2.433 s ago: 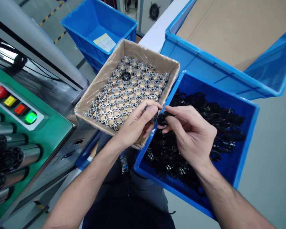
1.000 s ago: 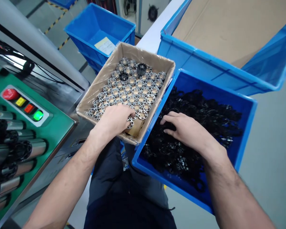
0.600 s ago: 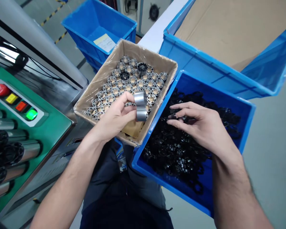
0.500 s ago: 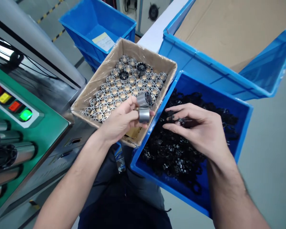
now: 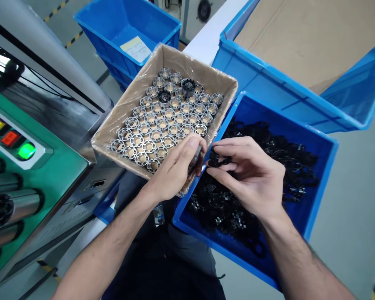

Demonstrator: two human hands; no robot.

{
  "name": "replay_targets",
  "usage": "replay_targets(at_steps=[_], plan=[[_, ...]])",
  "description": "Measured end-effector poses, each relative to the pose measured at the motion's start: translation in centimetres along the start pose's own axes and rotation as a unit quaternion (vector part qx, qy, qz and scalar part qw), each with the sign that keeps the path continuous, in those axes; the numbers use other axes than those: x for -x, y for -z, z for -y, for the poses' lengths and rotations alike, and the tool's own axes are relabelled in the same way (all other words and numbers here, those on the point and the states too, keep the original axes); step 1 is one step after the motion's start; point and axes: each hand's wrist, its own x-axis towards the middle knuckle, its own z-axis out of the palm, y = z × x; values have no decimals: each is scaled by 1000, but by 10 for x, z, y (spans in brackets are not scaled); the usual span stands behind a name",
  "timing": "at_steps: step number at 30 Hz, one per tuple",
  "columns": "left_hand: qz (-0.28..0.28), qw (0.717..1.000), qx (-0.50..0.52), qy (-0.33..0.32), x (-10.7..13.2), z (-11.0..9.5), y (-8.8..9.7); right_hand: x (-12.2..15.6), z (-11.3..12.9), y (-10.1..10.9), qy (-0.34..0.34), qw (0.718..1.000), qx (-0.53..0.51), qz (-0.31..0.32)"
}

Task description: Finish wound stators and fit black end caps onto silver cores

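Observation:
My left hand (image 5: 181, 166) is closed around grey metal sleeves (image 5: 196, 156), mostly hidden behind its fingers, at the near right edge of the lined carton (image 5: 118, 102). Between the thumb and fingers of my right hand (image 5: 256, 177) is a black plastic ring (image 5: 216, 159), a small gap away from the left hand. Under the right hand, a blue bin (image 5: 320, 183) holds a heap of loose black plastic rings (image 5: 228, 208). Rows of upright metal sleeves (image 5: 168, 113) stand in the carton. Two of them carry black rings (image 5: 188, 86) on top.
At left is a green machine top (image 5: 59, 171) with lit buttons (image 5: 26, 151) and metal cylinders (image 5: 26, 204). Behind the carton stand stacked blue crates (image 5: 96, 25) holding a paper slip (image 5: 136, 49). A large blue crate (image 5: 268, 79) with cardboard is at back right.
My left hand has turned and moved right, so the two sleeves seen before are now mostly covered. My right hand has brought the black ring slightly left, closer to them.

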Motion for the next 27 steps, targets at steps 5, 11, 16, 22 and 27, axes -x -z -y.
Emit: replay_targets(at_steps=[5,11,16,22,27], plan=[[18,1000,-21,3,5,1,2,6,-8,-8,-6,1000,16,-26],[28,998,-55,0,8,-3,2,6,-11,-10,14,999,33,-24],[33,997,-66,-33,7,-3,4,5,-12,-10,27,999,13,-13],[61,996,-60,-31,7,0,7,5,-12,-8,70,996,49,-3],[87,994,-43,-52,11,1,10,7,-8,-4,56,997,51,0]])
